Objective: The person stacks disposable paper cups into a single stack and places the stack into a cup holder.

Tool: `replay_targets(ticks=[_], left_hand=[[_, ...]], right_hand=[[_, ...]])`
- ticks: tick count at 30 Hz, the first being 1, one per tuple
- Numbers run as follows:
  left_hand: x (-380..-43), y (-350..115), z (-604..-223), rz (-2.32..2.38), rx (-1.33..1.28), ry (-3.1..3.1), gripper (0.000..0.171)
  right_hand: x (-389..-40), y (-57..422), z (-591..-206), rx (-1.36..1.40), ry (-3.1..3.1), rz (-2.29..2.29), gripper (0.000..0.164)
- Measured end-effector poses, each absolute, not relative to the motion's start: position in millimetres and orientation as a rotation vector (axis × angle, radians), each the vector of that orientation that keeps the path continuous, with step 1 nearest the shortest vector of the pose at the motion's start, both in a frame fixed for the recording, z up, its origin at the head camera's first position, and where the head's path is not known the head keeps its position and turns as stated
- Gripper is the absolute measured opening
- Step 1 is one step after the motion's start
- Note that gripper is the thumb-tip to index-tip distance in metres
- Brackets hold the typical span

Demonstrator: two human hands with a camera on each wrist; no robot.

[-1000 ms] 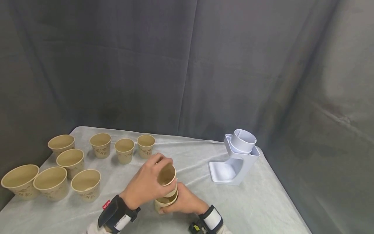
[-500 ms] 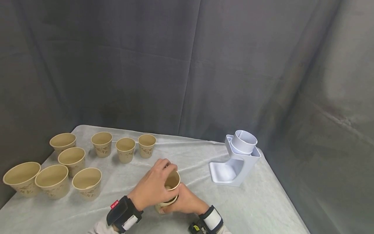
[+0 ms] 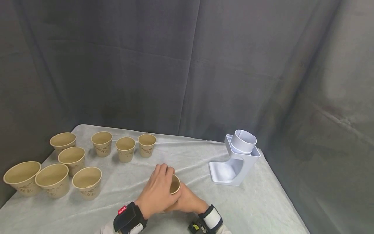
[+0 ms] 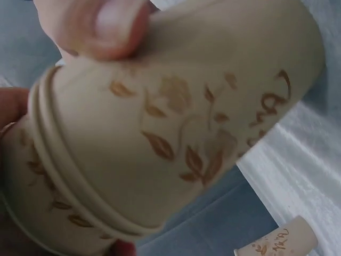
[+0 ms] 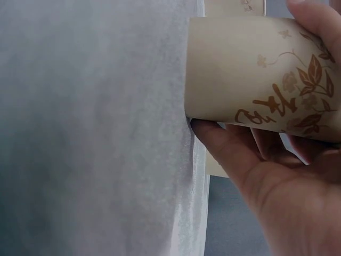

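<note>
Near the front of the table, my left hand (image 3: 157, 191) grips an upper paper cup (image 3: 175, 184) by its rim area. Directly below, my right hand (image 3: 190, 200) holds a lower paper cup (image 5: 240, 69), its thumb and fingers around the side. The head view mostly hides this lower cup behind the hands. Two rims lie close together in the left wrist view, where the lower cup (image 4: 176, 117) carries a brown leaf print. The upper cup sits in the lower one; how deep cannot be told.
Several beige paper cups stand upright at the left, among them a large cup (image 3: 21, 178) and a small cup (image 3: 147, 146) toward the back. A white plastic stand (image 3: 245, 162) with a round holder is at the right rear. Grey curtains (image 3: 146, 65) surround the table (image 3: 257, 208).
My left hand has moved down and slightly right, lowering the upper cup into the cup held by my right hand. The right hand has stayed almost still.
</note>
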State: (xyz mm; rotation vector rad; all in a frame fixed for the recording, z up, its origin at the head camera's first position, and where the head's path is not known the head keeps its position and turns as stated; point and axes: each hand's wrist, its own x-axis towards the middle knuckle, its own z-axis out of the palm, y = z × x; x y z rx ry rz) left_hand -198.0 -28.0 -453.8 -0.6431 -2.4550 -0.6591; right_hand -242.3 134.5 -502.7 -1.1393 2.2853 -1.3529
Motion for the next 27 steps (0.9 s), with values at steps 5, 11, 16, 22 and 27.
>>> replay_targets(ticks=[5,11,16,22,27], left_hand=[[-191.6,-25.0,-457.0,-0.647,-0.614,-2.507,0.041],[-186.7,-21.6,-461.2,-0.634,-0.577,-2.571,0.04],[-184.3,-19.2,-468.2,-0.601,-0.541,-2.579,0.036],[-185.1,-17.8,-474.3,-0.559,-0.502,-2.552,0.034],[-187.5,-17.0,-474.2,-0.531,-0.509,-2.532,0.035]], right_hand=[[-242.9,137.0,-503.0,-1.167,2.309,-1.326,0.085],[-246.3,137.5,-505.3,-1.287,2.274,-1.349,0.058],[-246.5,136.4,-507.9,-1.335,2.23,-1.398,0.051],[-247.4,135.6,-509.6,-1.334,2.235,-1.387,0.051],[-250.0,135.5,-510.8,-1.354,2.255,-1.393,0.049]])
